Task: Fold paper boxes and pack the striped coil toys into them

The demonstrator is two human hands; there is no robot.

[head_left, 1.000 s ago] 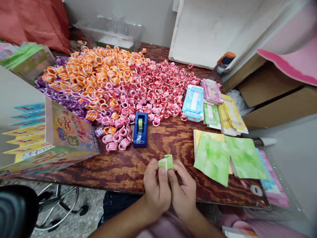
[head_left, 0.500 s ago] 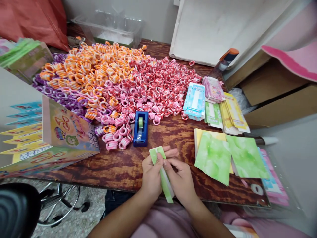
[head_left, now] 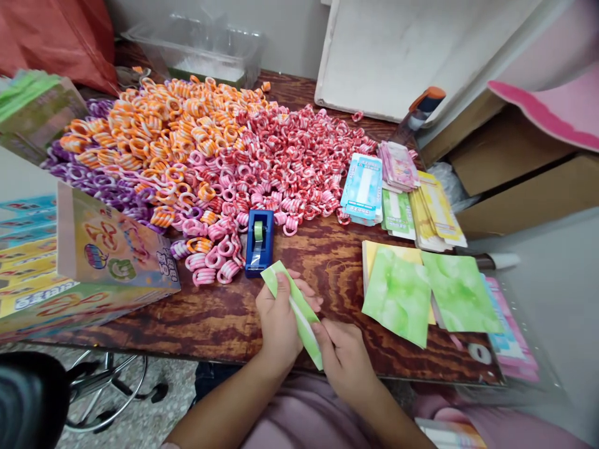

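The left hand (head_left: 281, 321) covers the middle of a green folded card (head_left: 292, 305), so the crease there cannot be seen. The card's lower end sits behind the right hand (head_left: 344, 358), whose fingertips are tucked out of sight. Both forearms are cut off by the bottom edge. At the left edge a printed box (head_left: 100, 249) and a stack of green packets (head_left: 32, 106) are cut off, and the box's lettering is too blurred to read. A dark blurred shape (head_left: 28, 399) fills the bottom left corner. Print on the small cards (head_left: 365, 187) is too small to read. The right side is smeared with blur.
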